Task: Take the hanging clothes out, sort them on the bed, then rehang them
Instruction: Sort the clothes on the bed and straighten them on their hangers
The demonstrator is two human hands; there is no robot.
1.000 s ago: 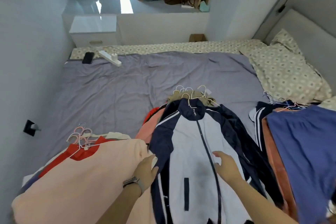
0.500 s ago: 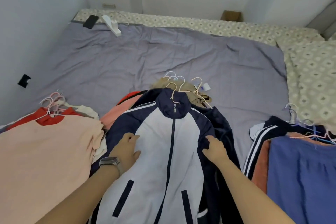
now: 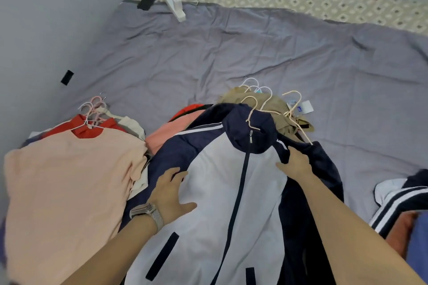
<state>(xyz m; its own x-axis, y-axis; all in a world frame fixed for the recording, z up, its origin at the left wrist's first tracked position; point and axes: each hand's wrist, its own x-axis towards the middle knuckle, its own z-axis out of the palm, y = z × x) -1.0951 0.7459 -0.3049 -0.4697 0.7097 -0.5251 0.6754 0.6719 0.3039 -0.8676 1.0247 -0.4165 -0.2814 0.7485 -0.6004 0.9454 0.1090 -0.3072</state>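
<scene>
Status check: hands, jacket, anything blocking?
Left hand flat on the navy-and-white jacket, open. Right hand at its right shoulder, grip unclear. Jacket tops the middle pile on the bed, hanger in. Peach shirt pile alongside, nothing blocking.

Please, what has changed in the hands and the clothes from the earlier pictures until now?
Both hands slid up the jacket toward its collar: the left hand left the peach shirt and now lies flat on the white front; the right hand moved from the zipper to the right shoulder. Neither grips anything. The piles and hangers stayed.
</scene>
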